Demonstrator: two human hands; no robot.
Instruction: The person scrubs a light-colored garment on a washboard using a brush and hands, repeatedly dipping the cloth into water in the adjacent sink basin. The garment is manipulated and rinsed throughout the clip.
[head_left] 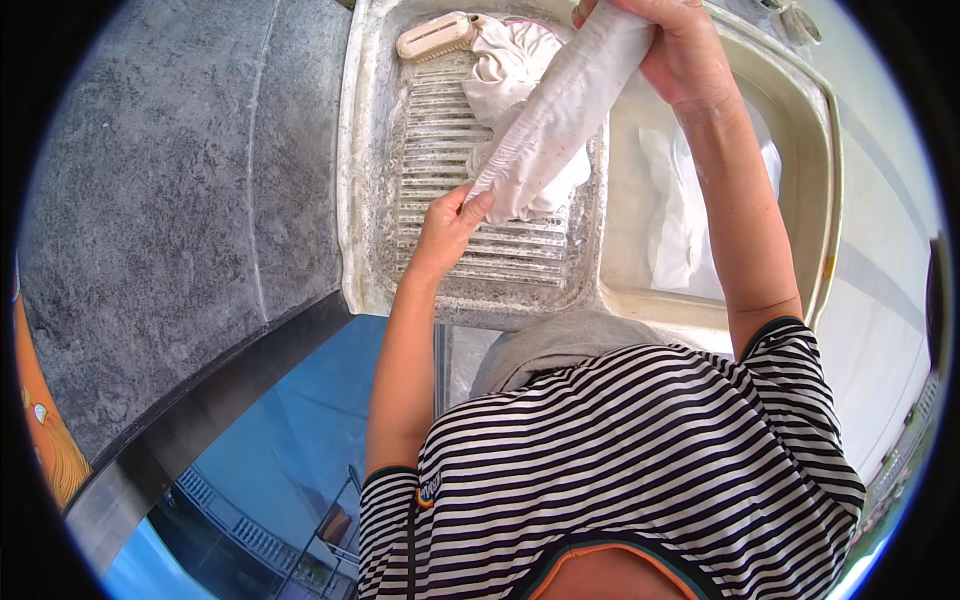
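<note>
A white wet-looking cloth [575, 115] is stretched slantwise between my hands above a ridged washboard [480, 262]. My left hand [448, 232] pinches its lower, gathered end between thumb and fingers. At the far upper end my right hand [682, 52] is closed around it; some of those fingers are cut off by the picture's top edge. More bunched white cloth [507, 60] lies on the ridges behind and under the stretched piece. Whether it is all one garment, I cannot tell. A cream scrub brush [436, 37] rests at the washboard's far left corner.
Right of the washboard, a cream basin [625, 278] holds water and another white cloth [675, 215], partly behind my right forearm. A divider separates the two sides. A dark grey stone counter [170, 170] borders the sink on the left. Small items [800, 25] stand at the far right rim.
</note>
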